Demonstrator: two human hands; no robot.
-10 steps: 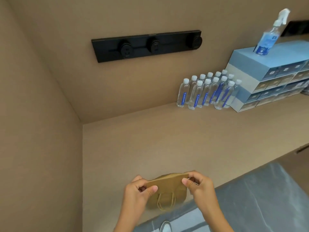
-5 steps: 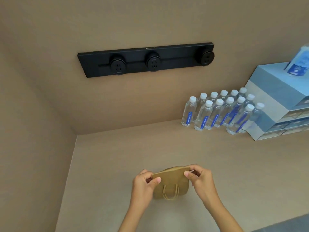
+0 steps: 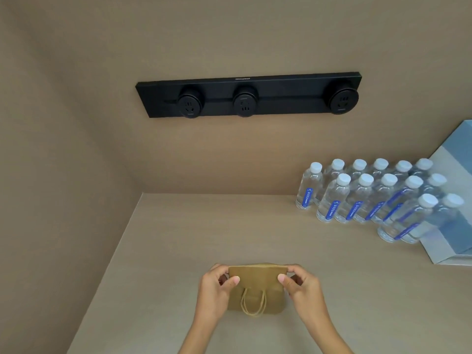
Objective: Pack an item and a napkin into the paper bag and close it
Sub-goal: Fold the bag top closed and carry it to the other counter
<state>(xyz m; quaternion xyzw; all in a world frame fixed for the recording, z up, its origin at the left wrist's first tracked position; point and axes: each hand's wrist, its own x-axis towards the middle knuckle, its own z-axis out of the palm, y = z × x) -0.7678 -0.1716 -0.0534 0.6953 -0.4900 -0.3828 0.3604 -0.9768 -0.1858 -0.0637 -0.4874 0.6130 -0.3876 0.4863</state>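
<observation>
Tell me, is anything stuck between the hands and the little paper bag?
Nothing visible is. The left hand and right hand both pinch the folded top of the paper bag directly. The water bottles stand far off to the right.

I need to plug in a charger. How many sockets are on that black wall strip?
3, all on the strip: one near its left end, one around the middle, one at its right end. The whole strip shows, so none seems hidden.
</observation>
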